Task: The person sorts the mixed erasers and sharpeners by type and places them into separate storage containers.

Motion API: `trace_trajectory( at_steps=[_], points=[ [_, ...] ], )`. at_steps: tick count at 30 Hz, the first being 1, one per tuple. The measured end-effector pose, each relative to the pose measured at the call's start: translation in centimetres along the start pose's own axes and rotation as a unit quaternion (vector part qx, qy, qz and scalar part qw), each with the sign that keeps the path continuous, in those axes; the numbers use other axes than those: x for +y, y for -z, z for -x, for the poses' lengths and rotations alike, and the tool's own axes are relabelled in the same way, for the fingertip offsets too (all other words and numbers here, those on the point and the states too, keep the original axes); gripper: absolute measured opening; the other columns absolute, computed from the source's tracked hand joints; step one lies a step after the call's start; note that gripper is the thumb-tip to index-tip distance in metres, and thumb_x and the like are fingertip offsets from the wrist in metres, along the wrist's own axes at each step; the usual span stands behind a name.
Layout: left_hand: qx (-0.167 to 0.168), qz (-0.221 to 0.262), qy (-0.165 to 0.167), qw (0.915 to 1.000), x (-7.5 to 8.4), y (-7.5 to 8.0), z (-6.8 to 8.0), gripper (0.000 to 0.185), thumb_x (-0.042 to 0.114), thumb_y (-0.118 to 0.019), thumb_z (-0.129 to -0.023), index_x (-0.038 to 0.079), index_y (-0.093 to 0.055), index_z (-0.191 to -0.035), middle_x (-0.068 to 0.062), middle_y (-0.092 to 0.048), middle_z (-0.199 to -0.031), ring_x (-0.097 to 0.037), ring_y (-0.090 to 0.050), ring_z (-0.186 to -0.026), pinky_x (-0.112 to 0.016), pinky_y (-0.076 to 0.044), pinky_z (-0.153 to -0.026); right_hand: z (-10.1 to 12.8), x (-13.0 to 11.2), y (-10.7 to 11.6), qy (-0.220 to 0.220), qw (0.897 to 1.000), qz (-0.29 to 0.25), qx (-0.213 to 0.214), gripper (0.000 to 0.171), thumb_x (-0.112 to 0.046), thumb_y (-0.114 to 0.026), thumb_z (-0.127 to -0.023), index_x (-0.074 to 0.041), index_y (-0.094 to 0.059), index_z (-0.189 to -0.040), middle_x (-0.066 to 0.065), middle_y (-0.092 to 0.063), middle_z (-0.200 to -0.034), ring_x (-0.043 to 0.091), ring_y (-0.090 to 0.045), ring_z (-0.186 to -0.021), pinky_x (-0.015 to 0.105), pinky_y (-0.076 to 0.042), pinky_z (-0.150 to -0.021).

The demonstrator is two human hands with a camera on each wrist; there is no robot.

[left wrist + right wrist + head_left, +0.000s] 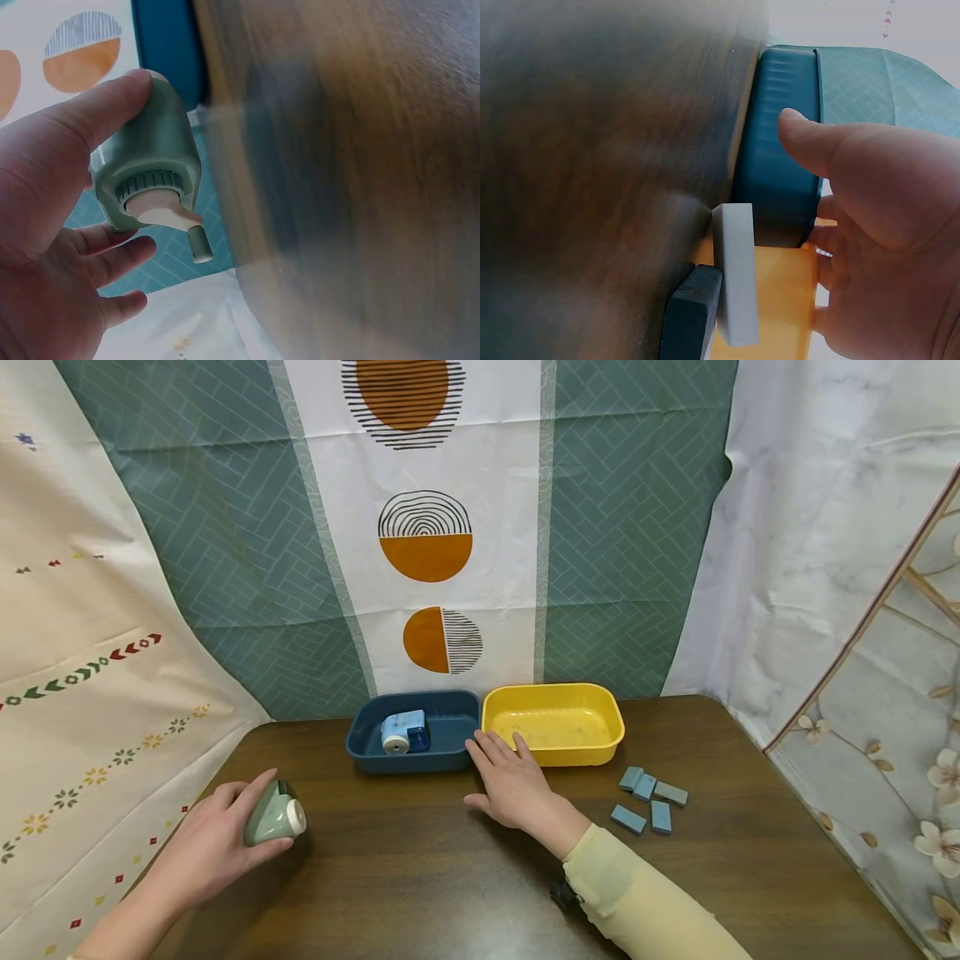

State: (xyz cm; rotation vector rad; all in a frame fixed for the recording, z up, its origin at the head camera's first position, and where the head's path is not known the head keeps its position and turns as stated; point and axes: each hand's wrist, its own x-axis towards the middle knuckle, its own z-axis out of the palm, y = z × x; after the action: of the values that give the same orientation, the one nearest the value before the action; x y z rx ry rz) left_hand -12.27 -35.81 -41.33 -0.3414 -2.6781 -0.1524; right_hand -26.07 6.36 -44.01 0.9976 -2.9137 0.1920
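Note:
A green pencil sharpener with a white hub is held in my left hand, at the left of the table. In the left wrist view, the sharpener's beige crank faces the camera, with a small green knob on its end. The thumb lies along its body, and the other fingers are partly hidden behind it. My right hand has its fingers extended, its fingertips overlapping the near rims where the blue tray and yellow tray meet. It holds nothing. A light blue pencil sharpener lies inside the blue tray.
Several small blue-grey blocks lie on the brown table to the right of my right forearm. Patterned cloths hang behind the trays and along both sides. In the right wrist view, a white block overlaps the yellow tray.

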Motion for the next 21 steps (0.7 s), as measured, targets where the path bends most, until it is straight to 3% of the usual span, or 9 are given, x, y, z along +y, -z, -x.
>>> trace_trajectory(
  at_steps=[21],
  points=[
    [0.039, 0.005, -0.045, 0.9982, 1.9, 0.8, -3.2, 0.109, 0.04, -0.106, -0.068, 0.006, -0.054, -0.157, -0.026, -0.067, -0.119, -0.045, -0.069, -0.097, -0.062, -0.055, -0.079, 0.0, 0.2, 0.1, 0.004, 1.0, -0.004, -0.002, 0.089, -0.054, -0.068, -0.108, -0.011, -0.028, -0.176, 0.011, -0.022, -0.183, 0.031, -0.019, -0.169, 0.06, -0.007, -0.135]
  ],
)
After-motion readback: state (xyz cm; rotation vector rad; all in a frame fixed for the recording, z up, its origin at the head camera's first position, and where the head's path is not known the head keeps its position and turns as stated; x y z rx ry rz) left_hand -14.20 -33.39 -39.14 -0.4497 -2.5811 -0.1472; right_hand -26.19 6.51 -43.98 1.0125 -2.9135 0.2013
